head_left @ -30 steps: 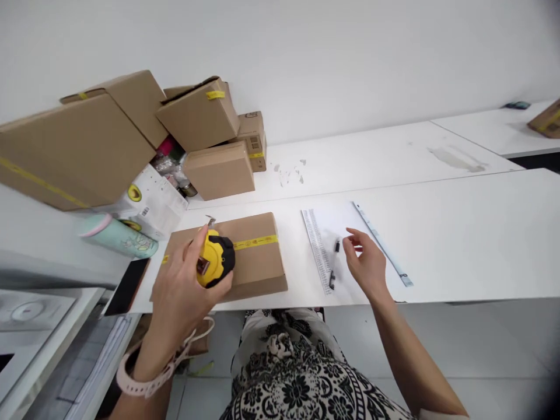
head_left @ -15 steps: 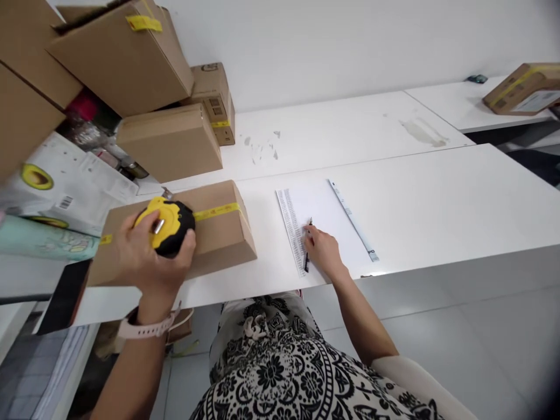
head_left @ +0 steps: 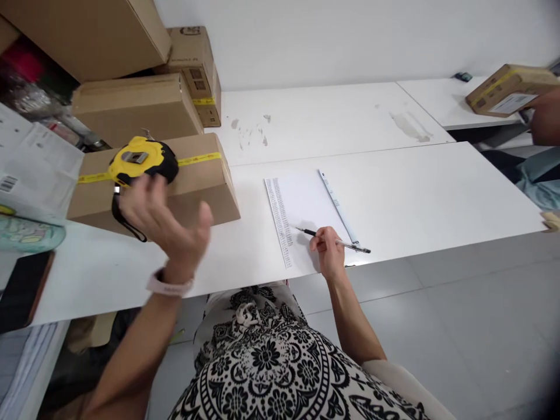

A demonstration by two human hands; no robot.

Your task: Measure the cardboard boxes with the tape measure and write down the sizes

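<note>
A yellow and black tape measure (head_left: 142, 160) rests on top of a flat cardboard box (head_left: 199, 181) that is sealed with yellow tape. Just below it hovers my left hand (head_left: 168, 224), slightly blurred, fingers spread and holding nothing. The measure's black strap hangs down beside my fingers. My right hand (head_left: 328, 254) is closed on a pen (head_left: 345, 245), whose tip touches a white sheet of paper (head_left: 301, 204) with a printed column along its left edge. A clear ruler (head_left: 336, 201) lies along the sheet's right edge.
Stacked cardboard boxes (head_left: 131, 105) crowd the back left. A white package (head_left: 30, 169), a mint bottle (head_left: 26, 233) and a dark phone (head_left: 21, 289) lie at the left. Another box (head_left: 503, 87) sits on the far right table, near another person's arm (head_left: 545, 119).
My left hand let go of the tape measure, leaving it on the box, and opened. My right hand picked the pen up off the sheet. The view swung left and down.
</note>
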